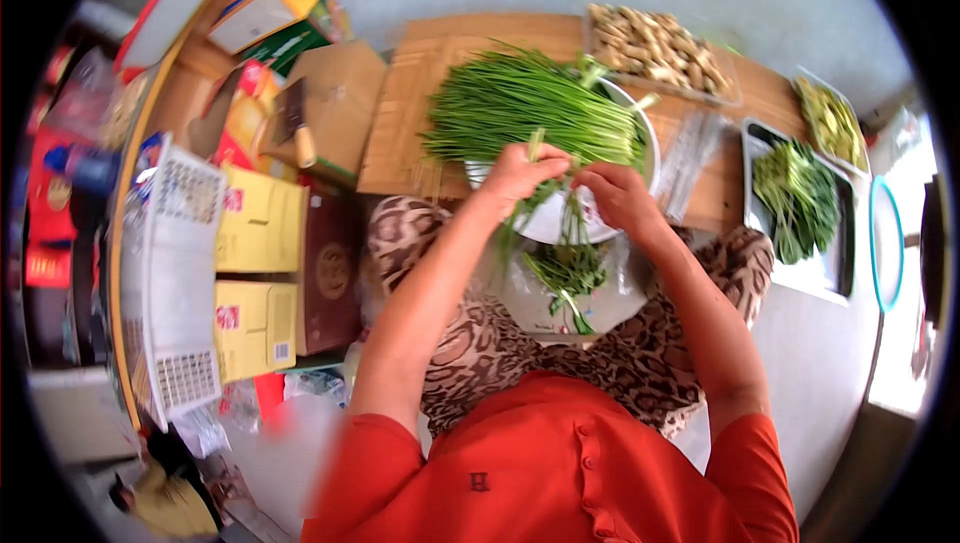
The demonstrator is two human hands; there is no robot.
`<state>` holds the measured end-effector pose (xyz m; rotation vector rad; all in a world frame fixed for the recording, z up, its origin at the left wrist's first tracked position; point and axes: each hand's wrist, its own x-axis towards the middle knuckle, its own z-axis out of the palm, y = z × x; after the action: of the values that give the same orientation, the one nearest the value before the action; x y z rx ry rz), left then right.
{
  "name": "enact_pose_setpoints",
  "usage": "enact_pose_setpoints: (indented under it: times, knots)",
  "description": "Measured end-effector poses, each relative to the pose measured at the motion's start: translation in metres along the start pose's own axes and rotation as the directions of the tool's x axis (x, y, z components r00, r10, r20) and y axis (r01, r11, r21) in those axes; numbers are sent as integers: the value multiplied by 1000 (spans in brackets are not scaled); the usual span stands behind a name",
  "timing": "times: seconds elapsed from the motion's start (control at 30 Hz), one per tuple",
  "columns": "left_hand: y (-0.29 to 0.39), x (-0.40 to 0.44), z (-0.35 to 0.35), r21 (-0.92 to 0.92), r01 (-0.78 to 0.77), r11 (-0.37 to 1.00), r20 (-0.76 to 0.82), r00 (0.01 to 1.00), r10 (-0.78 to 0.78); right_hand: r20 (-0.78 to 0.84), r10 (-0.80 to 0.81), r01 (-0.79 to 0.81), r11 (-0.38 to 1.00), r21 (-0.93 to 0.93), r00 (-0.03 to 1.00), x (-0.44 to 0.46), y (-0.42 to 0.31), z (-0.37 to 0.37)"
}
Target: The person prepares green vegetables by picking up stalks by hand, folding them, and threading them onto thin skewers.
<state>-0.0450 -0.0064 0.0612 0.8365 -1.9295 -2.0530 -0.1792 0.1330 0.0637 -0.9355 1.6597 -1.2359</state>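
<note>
Through the head camera I look down on two bare hands meeting over the near part of a white basin [655,143]. The left hand [523,180] has its grip closed round a few chives [537,143], their stalks poking up above the thumb and fingers. I have the right hand [615,195] just beside it, fingers curled and the grip pinching thin stems from the same small bunch, with loose strands dangling between the two. A thick bundle of chives [535,98] lies across the basin just beyond the hands, its leaf tips fanned to the left and its stalk ends to the right, over the wooden counter [410,73]. Below the basin, between the knees in patterned trousers [480,353], I see a small heap of limp greens [565,271]. Clear plastic sleeves [690,165] lie right of the basin; behind them stands a clear tub [733,93] of knobbly pale roots [655,48]. Farther right, a metal tray [815,273] carries dark leafy greens [797,193]. Over to my left, a wooden-handled knife [303,138] rests on a cardboard box [340,98], near a white plastic basket [180,283].
</note>
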Motion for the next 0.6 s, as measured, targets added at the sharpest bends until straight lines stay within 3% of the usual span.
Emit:
enact_pose_setpoints:
  times: [0.07,0.27,0.37,0.47,0.53,0.6]
  knots:
    - [1,-2,-10,-68,2,998,-54,999,-6,32,101,-105,984,145,994,-3,-11,-1]
    - [42,-38,-63,-431,-117,895,-92,992,86,70,-16,5,988,154,997,-10,-14,-5]
    - [47,-52,-102,-509,-205,836,-211,971,110,93,-13,-3,986,167,996,-10,-14,-7]
    - [27,-50,-139,-652,-288,702,-359,932,48,53,-52,40,978,205,997,-9,-13,-9]
    - [13,-48,-143,-680,-281,677,-347,937,41,39,-60,49,971,234,997,-6,-12,-13]
    - [-7,-43,-143,-720,-196,666,-350,931,-104,17,-58,51,955,292,998,-6,-13,-16]
